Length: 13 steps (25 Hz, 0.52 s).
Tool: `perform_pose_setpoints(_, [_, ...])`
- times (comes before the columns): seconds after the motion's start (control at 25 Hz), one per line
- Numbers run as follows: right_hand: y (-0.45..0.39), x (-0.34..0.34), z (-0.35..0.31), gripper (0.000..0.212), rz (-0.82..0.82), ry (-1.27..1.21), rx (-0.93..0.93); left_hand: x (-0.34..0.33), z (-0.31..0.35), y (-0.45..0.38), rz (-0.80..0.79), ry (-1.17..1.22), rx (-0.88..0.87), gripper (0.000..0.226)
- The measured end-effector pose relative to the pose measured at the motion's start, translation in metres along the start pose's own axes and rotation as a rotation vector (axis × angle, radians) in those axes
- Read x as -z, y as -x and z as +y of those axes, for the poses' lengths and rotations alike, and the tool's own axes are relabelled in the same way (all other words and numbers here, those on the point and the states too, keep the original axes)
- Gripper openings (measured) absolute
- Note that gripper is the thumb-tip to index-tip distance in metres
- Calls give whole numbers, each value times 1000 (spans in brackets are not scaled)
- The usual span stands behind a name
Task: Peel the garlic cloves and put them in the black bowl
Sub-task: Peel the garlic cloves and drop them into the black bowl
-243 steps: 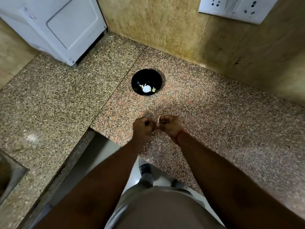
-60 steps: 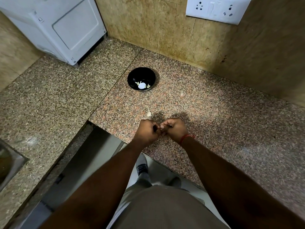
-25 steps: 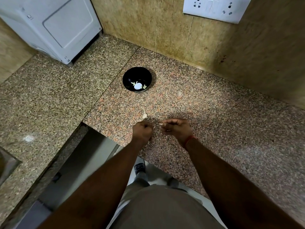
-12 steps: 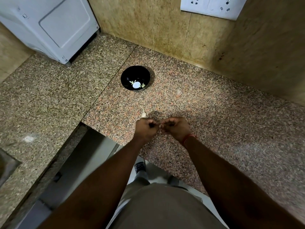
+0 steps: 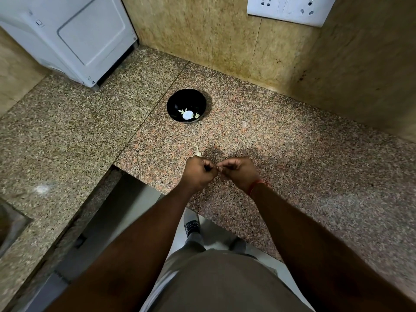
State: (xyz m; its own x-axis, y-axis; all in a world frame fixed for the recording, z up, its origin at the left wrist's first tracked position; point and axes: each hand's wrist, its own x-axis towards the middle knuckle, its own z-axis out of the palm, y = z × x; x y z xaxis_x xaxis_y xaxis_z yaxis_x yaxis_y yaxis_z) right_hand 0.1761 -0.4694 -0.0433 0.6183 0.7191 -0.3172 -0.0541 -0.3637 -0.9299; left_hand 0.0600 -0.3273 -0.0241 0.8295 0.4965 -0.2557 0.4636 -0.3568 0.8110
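Nearest, at 6 o'clock, khaki shorts (image 5: 225, 282) and a shoe (image 5: 191, 224) on the pale floor are being seen below the counter edge. Both forearms are being held up toward 12 o'clock over the granite countertop (image 5: 315, 176).

Just past centre, the left hand (image 5: 198, 172) and right hand (image 5: 238, 173) are being held knuckle to knuckle, fingers curled tight on both. A small pale bit, prob. a garlic clove (image 5: 217, 169), is being pinched between the fingertips of the two hands; it's mostly hidden, so peeled or not can't be told. A red thread (image 5: 257, 184) is being worn on the right wrist.

Just beyond the left hand, at approx 12 o'clock from it, a scrap of garlic skin (image 5: 197, 152) is lying on the countertop, apart from the hands.

Farther on at 12 o'clock, well apart from the hands, the black bowl (image 5: 177, 102) is sitting upright on the countertop w/ a white garlic bulb (image 5: 188, 115) and a few pale cloves beside it inside.

Farthest: a white appliance (image 5: 74, 34) is standing at 10 o'clock, and a white switchboard (image 5: 290, 9) is being carried by the tan wall at 1 o'clock. A sink corner (image 5: 10, 224) is showing at 8 o'clock.
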Motion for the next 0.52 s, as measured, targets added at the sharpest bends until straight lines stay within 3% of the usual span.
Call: perform_pose_setpoints(0.52, [9, -8, -11, 12, 6, -158, -27, 0, 3, 12, 38, 61, 26, 26])
